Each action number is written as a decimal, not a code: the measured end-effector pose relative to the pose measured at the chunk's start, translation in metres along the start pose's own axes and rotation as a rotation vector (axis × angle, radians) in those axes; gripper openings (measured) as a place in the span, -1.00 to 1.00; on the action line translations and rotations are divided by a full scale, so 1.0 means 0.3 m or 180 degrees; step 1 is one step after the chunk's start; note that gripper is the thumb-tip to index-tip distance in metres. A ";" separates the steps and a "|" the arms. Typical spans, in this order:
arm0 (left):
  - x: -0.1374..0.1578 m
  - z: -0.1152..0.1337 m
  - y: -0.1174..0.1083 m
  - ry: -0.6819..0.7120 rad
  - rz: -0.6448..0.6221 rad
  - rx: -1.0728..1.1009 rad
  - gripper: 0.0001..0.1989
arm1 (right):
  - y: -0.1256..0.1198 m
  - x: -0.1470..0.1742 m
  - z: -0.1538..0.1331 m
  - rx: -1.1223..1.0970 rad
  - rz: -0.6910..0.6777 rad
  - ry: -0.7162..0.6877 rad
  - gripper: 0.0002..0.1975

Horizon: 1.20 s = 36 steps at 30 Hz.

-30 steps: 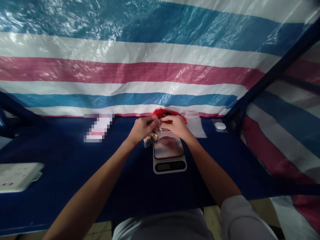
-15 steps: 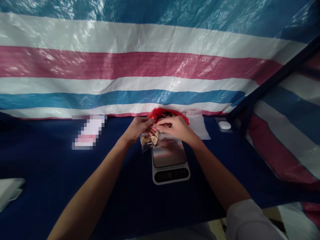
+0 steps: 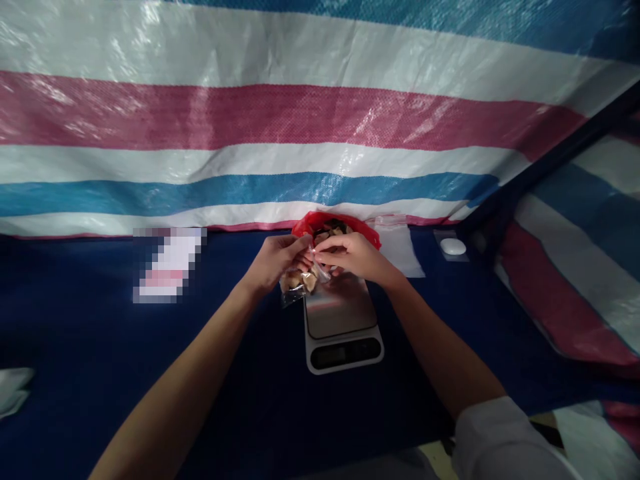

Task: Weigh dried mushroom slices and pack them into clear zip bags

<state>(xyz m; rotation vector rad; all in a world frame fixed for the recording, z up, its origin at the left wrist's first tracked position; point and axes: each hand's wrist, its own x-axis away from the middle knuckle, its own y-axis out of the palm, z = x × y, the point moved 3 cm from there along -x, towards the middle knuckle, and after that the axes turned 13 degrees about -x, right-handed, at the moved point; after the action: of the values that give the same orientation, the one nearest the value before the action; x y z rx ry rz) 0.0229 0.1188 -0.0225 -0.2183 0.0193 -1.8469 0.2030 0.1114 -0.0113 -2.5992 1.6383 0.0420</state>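
Note:
Between my hands is a small clear plastic bag (image 3: 295,294) with pale brown dried pieces (image 3: 309,283) in its lower part. My left hand (image 3: 281,259) is closed on the bag's upper edge, fingers curled. My right hand (image 3: 354,257) pinches the same bag at its top right, thumb and fingertips close to the left ones. Below and behind the bag lies a white kitchen scale (image 3: 345,317) with a metal plate and a dark display. Just beyond my hands sits an open red bag (image 3: 370,235) holding more dried pieces, partly hidden by my fingers.
Flat clear zip bags (image 3: 400,250) lie right of the red bag. Farther right is a white oval object (image 3: 453,247) on a small clear packet. A blurred-out paper (image 3: 167,267) lies left, a white item (image 3: 13,390) at the left edge. A striped tarp (image 3: 250,120) rises behind the blue table.
The view has shifted slightly. My hands stay on the clear bag, and the right fingers have moved a little, showing more of its crinkled top.

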 end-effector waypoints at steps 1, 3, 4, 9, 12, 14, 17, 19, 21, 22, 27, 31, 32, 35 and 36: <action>0.001 0.001 0.003 0.0015 0.0016 0.0015 -0.52 | 0.002 0.001 0.002 -0.0070 -0.0006 0.0073 -0.86; 0.004 0.004 0.008 0.0049 0.0049 -0.0001 -0.49 | 0.004 0.004 0.004 -0.0175 -0.0049 0.0149 -0.85; 0.005 0.005 0.010 0.0062 0.0062 -0.0031 -0.49 | 0.004 0.005 0.006 -0.0228 -0.0096 0.0168 -0.84; 0.008 0.002 0.012 0.0025 0.0091 -0.0022 -0.55 | -0.006 0.005 0.004 -0.0291 -0.0160 0.0099 -0.81; 0.007 -0.001 0.008 -0.0015 -0.0018 0.0046 -0.59 | -0.015 0.004 -0.013 -0.0155 -0.0055 0.0023 -0.86; 0.006 -0.003 0.005 -0.0047 -0.0148 0.0020 -0.60 | -0.018 0.004 -0.022 -0.0113 -0.0038 0.0092 -0.86; 0.005 -0.001 0.003 -0.0044 -0.0267 -0.0040 -0.61 | -0.019 0.008 -0.030 0.0004 -0.0031 0.0193 -0.81; 0.006 0.002 0.004 -0.0034 -0.0258 -0.0036 -0.60 | -0.018 0.010 -0.031 0.0140 -0.0013 0.0144 -0.80; 0.007 0.005 0.008 -0.0051 -0.0180 0.0019 -0.57 | -0.016 0.013 -0.031 0.0274 0.0012 0.0060 -0.80; 0.008 0.006 0.011 -0.0057 -0.0126 0.0048 -0.55 | -0.014 0.014 -0.032 0.0332 0.0033 0.0014 -0.80; 0.011 0.010 0.021 0.0017 0.0115 -0.0003 -0.52 | 0.007 0.025 -0.040 0.0469 0.0007 -0.0044 -0.77; 0.013 0.010 0.024 0.0062 0.0095 -0.0070 -0.50 | 0.010 0.031 -0.048 0.0416 -0.0020 0.0081 -0.79; 0.012 0.008 0.025 0.0051 0.0079 -0.0054 -0.51 | 0.007 0.031 -0.047 0.0402 0.0011 0.0114 -0.80; 0.010 0.003 0.026 -0.0024 0.0088 0.0074 -0.52 | -0.005 0.028 -0.040 0.0367 0.0117 0.0176 -0.86; 0.009 0.001 0.026 -0.0044 0.0087 0.0106 -0.53 | -0.008 0.026 -0.037 0.0336 0.0134 0.0182 -0.88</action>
<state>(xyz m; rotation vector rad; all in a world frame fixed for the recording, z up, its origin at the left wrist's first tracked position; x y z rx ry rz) 0.0297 0.1141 -0.0227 -0.2067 -0.0178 -1.8172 0.2084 0.1047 -0.0007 -2.5103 1.6653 -0.1148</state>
